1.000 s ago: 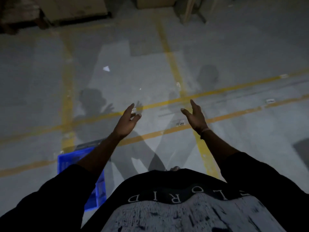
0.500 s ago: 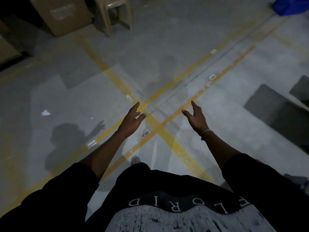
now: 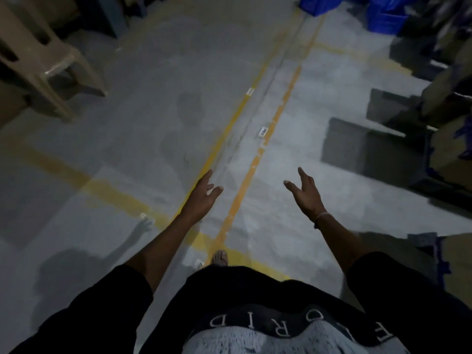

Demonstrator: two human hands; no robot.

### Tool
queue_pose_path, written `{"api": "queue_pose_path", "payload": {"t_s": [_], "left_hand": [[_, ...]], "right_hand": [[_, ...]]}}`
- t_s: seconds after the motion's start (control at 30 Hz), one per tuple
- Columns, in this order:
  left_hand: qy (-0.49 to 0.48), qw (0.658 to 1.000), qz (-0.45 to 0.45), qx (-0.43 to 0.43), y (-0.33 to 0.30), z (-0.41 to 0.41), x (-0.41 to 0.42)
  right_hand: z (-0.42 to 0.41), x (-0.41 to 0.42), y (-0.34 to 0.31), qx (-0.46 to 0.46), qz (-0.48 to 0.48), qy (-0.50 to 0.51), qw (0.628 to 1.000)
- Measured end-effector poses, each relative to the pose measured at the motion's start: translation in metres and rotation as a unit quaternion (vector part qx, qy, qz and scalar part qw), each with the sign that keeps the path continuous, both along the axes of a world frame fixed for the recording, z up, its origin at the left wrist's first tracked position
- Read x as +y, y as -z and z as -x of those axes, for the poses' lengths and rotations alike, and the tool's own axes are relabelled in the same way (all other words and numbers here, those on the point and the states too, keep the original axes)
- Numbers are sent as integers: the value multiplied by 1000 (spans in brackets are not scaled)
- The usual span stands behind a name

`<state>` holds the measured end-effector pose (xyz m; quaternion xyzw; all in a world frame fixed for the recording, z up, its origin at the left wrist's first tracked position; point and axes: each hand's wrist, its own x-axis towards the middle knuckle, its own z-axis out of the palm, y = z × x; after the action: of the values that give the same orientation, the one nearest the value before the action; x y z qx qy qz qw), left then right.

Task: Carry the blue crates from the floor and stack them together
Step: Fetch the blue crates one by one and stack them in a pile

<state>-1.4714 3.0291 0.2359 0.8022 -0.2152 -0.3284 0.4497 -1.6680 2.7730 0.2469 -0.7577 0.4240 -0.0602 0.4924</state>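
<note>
One head-worn wide-angle camera looks forward and steeply down past the torso onto the concrete floor (image 3: 153, 123), blue crates (image 3: 383, 11) far at upper right.

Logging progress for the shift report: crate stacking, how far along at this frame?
Done: cannot tell; no finished stack shows. In hand: nothing. The left hand and right hand are both open and empty, held out over the floor's yellow lines. Left: blue crates sit far ahead at the top right, blurred, so how many is unclear. They likely need reaching, lifting and stacking.
</note>
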Motion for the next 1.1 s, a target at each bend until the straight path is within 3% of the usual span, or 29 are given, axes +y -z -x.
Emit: {"api": "queue_pose_path", "payload": {"t_s": [0.23, 0.43, 0.8, 1.1], "left_hand": [[126, 991, -10, -35, -16, -112, -148], [169, 985, -3, -26, -4, -183, -283], [181, 983, 13, -37, -15, -274, -562], [156, 987, 23, 4, -11, -378, -746]], "right_hand": [[-63, -99, -4, -20, -2, 110, 994], [-105, -214, 7, -24, -2, 169, 985], [-194, -485, 7, -1, 12, 166, 986], [-301, -676, -6, 8, 23, 148, 989]]}}
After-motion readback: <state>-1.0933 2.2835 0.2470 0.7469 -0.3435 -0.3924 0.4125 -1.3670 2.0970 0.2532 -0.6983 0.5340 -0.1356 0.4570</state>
